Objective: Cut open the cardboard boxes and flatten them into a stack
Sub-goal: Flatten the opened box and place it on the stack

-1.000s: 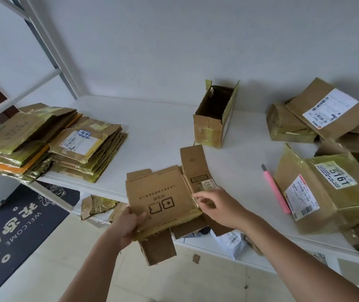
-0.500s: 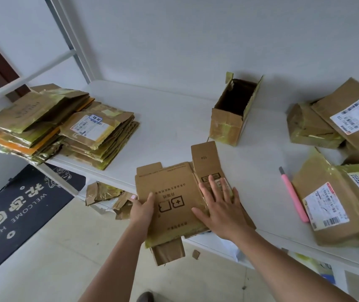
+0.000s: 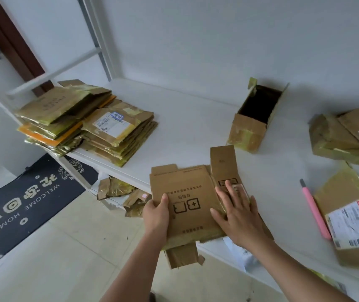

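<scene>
A flattened brown cardboard box (image 3: 187,192) lies on the white table's front edge, one flap hanging over it. My left hand (image 3: 156,214) grips its left side, thumb on top. My right hand (image 3: 237,212) presses flat on its right part with straight fingers. Two stacks of flattened boxes (image 3: 87,123) sit at the table's left end. An open upright box (image 3: 255,118) stands behind. A pink box cutter (image 3: 315,208) lies to the right, untouched.
Several taped boxes with shipping labels (image 3: 353,223) crowd the right side of the table (image 3: 191,118). Cardboard scraps (image 3: 119,188) lie on a lower shelf under the table's edge. A dark welcome mat (image 3: 26,201) covers the floor at left.
The flattened box has come down from being held up to lying on the table edge. My right hand went from pinching its flap to pressing flat on it.
</scene>
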The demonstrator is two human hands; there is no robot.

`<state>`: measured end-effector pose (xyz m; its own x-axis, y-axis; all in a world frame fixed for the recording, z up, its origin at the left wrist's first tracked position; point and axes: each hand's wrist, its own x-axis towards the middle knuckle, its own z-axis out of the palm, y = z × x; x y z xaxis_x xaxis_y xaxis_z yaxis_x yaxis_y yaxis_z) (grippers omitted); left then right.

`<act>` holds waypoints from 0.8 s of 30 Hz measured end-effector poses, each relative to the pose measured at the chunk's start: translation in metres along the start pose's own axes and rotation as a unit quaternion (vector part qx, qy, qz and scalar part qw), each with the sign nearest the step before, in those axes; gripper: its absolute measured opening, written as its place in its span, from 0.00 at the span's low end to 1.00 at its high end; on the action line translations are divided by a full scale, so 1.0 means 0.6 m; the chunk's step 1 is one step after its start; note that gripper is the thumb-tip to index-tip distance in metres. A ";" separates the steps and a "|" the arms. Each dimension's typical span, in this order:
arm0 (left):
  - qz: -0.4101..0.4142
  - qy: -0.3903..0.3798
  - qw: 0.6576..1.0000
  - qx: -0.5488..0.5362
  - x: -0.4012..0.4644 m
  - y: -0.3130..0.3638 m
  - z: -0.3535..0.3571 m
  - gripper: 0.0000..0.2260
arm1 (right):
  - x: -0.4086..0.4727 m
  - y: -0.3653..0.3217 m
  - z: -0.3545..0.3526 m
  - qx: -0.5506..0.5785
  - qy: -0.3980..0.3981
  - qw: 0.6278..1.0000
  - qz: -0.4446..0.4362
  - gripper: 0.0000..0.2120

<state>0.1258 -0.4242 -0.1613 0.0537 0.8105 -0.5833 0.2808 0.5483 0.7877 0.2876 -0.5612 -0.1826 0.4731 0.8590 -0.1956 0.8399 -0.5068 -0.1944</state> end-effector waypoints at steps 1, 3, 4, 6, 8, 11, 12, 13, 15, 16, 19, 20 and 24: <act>0.011 0.001 1.000 -0.021 -0.006 0.009 -0.005 0.13 | 0.001 -0.005 -0.013 0.017 0.016 1.000 0.003 0.38; 0.022 0.010 0.997 -0.073 -0.010 0.034 -0.023 0.11 | 0.008 -0.031 -0.048 0.038 0.086 0.996 -0.008 0.35; 0.024 0.021 0.994 -0.102 -0.008 0.051 -0.037 0.11 | 0.016 -0.052 -0.069 0.047 0.114 0.992 -0.022 0.32; 0.032 0.038 0.987 -0.155 -0.002 0.093 -0.075 0.10 | 0.041 -0.108 -0.110 0.056 0.155 0.985 -0.050 0.28; 0.046 0.028 0.977 -0.204 0.005 0.136 -0.123 0.09 | 0.075 -0.176 -0.147 0.064 0.159 0.982 -0.077 0.26; 0.066 -0.015 0.961 -0.269 0.020 0.192 -0.204 0.10 | 0.123 -0.280 -0.184 0.069 0.145 0.978 -0.136 0.26; 0.073 -0.034 0.955 -0.287 0.033 0.209 -0.230 0.11 | 0.140 -0.314 -0.193 0.066 0.139 0.976 -0.152 0.26; 0.082 -0.049 0.947 -0.306 0.048 0.227 -0.254 0.13 | 0.159 -0.347 -0.200 0.069 0.132 0.975 -0.163 0.26; 0.099 -0.066 0.930 -0.347 0.091 0.261 -0.298 0.13 | 0.208 -0.407 -0.211 0.079 0.127 0.974 -0.172 0.25; 0.109 -0.067 0.925 -0.358 0.115 0.279 -0.320 0.13 | 0.234 -0.437 -0.215 0.079 0.128 0.974 -0.172 0.25; 0.125 -0.077 0.918 -0.367 0.193 0.339 -0.378 0.14 | 0.326 -0.526 -0.218 0.067 0.120 0.977 -0.164 0.25; 0.125 -0.079 0.919 -0.366 0.222 0.359 -0.393 0.14 | 0.356 -0.554 -0.216 0.068 0.112 0.979 -0.159 0.25; 0.100 -0.088 0.920 -0.369 0.332 0.427 -0.440 0.16 | 0.466 -0.645 -0.205 0.100 0.112 0.980 -0.133 0.23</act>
<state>-0.0444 -0.0681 -0.0237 0.2069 0.8998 -0.3841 -0.4753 0.4356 0.7644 0.1274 -0.1159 -0.0438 0.3096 0.9457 0.0994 0.8835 -0.2474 -0.3977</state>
